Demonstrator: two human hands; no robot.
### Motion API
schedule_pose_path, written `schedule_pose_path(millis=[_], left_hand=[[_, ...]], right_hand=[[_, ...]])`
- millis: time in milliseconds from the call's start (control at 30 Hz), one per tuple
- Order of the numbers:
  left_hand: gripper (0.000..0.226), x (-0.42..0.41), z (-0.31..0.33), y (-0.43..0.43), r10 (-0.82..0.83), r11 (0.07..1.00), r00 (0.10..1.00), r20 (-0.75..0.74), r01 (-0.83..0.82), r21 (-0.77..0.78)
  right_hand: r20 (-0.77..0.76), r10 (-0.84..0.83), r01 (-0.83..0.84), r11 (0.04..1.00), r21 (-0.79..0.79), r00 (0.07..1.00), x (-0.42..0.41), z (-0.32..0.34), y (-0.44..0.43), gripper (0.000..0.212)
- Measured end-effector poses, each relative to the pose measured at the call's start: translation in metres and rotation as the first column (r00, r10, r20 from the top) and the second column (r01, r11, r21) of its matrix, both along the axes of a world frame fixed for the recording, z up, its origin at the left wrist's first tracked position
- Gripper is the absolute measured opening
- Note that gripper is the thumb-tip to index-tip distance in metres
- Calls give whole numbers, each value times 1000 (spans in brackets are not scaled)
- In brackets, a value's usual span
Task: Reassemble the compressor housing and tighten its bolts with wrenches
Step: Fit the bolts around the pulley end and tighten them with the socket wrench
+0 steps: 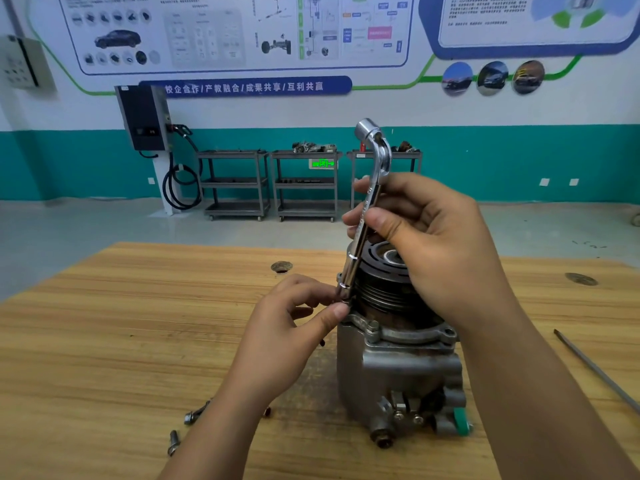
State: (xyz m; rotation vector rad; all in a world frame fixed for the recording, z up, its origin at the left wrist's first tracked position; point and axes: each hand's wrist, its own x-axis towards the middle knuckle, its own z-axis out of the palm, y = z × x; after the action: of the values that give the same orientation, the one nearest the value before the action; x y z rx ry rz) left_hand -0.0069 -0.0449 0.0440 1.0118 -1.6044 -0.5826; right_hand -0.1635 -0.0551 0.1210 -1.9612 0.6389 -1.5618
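The compressor stands upright near the middle of the wooden table, its grooved pulley on top and a green cap low on its near side; it looks like a cast metal body, so I judge it heavy, stiff and unlikely to shift under light turning, though a hard pull on the wrench could tip it since nothing clamps it down; the ribbed flange under the pulley is where the bolts go, and the body below it would be the sound place to steady it; its surface looks dull and a little greasy, so a bare grip may slip.

The wrench is a polished, L-shaped socket type, hard and slick; it stands nearly upright, its lower socket down at the flange's left edge and its bent end up in the air.

The right hand wraps the shaft midway, fingers curled round it and thumb across the front, wrist raised above the pulley; the left hand comes in low from the left, thumb and forefinger pinched at the socket's lower tip, apparently guiding it onto a bolt; the bolt itself is hidden.

Two loose bolts lie on the table by the left forearm; a thin metal rod lies well apart on the right.
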Motion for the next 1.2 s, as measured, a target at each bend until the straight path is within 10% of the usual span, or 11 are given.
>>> schedule_pose_path(millis=[1200], left_hand=[[16,0,-7,-3,-80,997,972,-219,81,-1]], right_hand=[[-292,-112,138,988,67,950,2,3,-1,23]])
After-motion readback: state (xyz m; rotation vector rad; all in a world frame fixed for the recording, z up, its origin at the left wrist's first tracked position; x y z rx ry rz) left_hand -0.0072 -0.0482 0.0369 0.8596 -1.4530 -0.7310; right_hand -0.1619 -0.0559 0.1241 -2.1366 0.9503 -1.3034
